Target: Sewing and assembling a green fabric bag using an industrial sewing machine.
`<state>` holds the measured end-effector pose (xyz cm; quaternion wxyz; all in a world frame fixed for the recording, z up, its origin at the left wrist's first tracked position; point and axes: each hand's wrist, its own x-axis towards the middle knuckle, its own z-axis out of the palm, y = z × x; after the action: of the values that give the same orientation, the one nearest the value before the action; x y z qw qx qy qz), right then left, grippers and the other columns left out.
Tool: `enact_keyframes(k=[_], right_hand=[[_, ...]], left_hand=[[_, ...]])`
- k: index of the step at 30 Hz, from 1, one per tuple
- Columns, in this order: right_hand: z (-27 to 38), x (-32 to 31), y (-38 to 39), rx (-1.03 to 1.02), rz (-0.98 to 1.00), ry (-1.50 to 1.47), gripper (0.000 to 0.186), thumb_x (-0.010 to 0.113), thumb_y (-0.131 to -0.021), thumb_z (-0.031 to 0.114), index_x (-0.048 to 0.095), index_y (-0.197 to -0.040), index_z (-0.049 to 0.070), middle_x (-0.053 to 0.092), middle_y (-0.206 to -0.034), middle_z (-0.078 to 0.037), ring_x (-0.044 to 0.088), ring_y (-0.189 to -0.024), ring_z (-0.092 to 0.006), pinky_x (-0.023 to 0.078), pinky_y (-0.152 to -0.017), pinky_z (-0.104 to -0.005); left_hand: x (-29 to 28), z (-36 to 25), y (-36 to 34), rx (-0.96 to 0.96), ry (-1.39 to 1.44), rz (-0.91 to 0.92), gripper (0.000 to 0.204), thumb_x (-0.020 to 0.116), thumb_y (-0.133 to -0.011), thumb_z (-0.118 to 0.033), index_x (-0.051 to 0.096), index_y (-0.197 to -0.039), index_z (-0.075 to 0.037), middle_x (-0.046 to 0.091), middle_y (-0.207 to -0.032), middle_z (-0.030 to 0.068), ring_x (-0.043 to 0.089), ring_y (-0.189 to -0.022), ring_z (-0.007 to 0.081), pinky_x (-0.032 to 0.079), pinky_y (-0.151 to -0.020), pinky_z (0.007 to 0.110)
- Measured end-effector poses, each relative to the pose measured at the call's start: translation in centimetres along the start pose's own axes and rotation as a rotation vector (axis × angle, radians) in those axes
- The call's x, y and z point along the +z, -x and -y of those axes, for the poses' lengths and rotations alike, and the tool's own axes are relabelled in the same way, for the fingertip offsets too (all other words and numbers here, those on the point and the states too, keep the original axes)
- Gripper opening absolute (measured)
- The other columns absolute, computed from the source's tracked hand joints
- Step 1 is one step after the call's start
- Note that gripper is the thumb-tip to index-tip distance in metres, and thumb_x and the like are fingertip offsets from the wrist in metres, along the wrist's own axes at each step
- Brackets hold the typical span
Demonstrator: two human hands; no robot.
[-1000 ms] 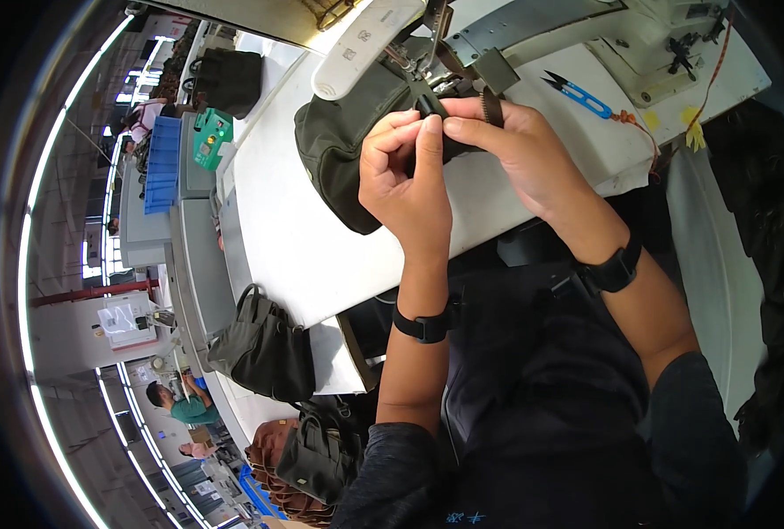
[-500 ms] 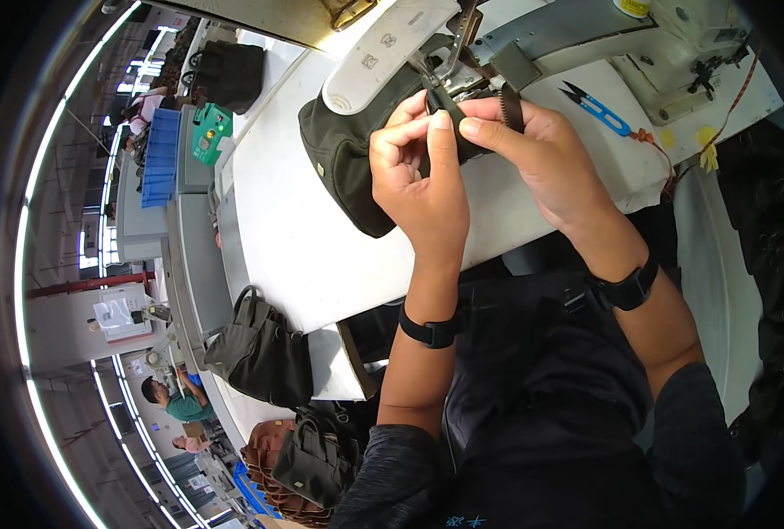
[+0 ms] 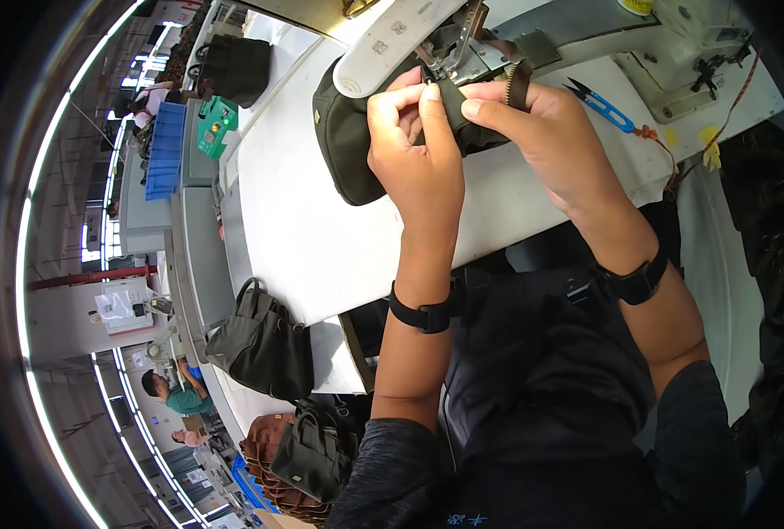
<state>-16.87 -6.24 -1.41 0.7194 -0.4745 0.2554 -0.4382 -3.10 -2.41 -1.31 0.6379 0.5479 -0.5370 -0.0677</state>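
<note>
And here's the left hand (image 3: 416, 145), thumb and fingertips pinched tight on an edge of the dark green bag (image 3: 348, 145), with the bag's body bulging out on that hand's left! Right beside it, the right hand (image 3: 550, 132) is nipping the same dark cloth between thumb and forefinger, the two sets of fingertips close together. A toothed zipper strip (image 3: 517, 86) loops up at the right hand's fingers, and what a neat little arc it makes! Just beyond both hands looms the sewing machine (image 3: 396, 48), its pale head over the cloth and its metal parts ahead of the fingertips. Out to the right of the right hand, flat on the white counter (image 3: 312, 238), lie blue-handled snips (image 3: 605, 108) (tethered by an orange cord (image 3: 656, 141), no less). Black bands (image 3: 423, 317) circle both wrists, below the hands. Well off to the left hand's left and nearer the body, another dark bag (image 3: 264, 348) slumps, handles up, beside the counter's edge!
</note>
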Motion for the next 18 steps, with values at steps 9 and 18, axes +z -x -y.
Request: enact_keyframes(k=[9, 18], right_hand=[[-0.5, 0.3, -0.5, -0.164, -0.135, 0.097, 0.023, 0.073, -0.091, 0.015, 0.074, -0.106, -0.002, 0.054, -0.068, 0.009, 0.038, -0.061, -0.0005, 0.03, -0.056, -0.0213], [-1.3, -1.1, 0.1, -0.147, -0.036, 0.204, 0.019, 0.07, -0.095, 0.016, 0.073, -0.106, 0.001, 0.064, -0.076, 0.007, 0.043, -0.064, 0.0013, 0.035, -0.055, -0.0213]], left_hand=[[0.1, -0.3, -1.3, 0.009, -0.258, -0.001, 0.012, 0.062, -0.101, -0.008, 0.059, -0.1, 0.003, 0.075, -0.1, 0.0136, 0.069, -0.078, 0.011, 0.054, -0.071, 0.026], [-1.5, -1.2, -0.6, 0.266, -0.58, 0.081, 0.022, 0.061, -0.096, -0.006, 0.063, -0.117, 0.002, 0.067, -0.121, 0.0181, 0.064, -0.112, 0.0364, 0.051, -0.095, 0.043]])
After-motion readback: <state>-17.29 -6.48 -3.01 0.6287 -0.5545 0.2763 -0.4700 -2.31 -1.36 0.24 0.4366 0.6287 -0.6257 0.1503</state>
